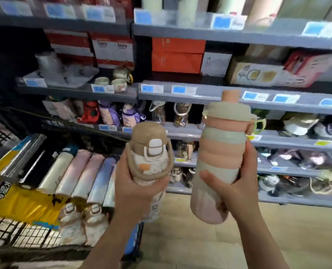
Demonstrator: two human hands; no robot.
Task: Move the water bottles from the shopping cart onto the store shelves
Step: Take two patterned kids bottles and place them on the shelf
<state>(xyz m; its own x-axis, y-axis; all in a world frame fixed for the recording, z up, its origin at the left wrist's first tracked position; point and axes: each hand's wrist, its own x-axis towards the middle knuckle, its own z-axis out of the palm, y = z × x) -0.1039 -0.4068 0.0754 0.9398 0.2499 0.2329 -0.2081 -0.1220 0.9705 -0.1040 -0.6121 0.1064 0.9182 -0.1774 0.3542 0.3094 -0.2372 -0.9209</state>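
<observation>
Item: 2 bottles, both held upright in front of the store shelves (200, 133), clear of the shopping cart (25, 232) at lower left. Left hand (136, 191) was wrapped around the tan-lidded strap bottle (149, 158); right hand (237, 183) was clamped on the taller pink-and-grey ribbed bottle (219, 156). The ribbed bottle stood nearer the shelves' open slots, so the right hand looked likelier to place first.

Grey store shelves (200, 94), centre and right of frame: boxes (177, 55) and mugs (118, 84) on the upper tiers, bottles (111, 113) on the lower. Shopping cart (15, 235), lower left: tumblers (79, 173) lying side by side on yellow packaging (15, 202).
</observation>
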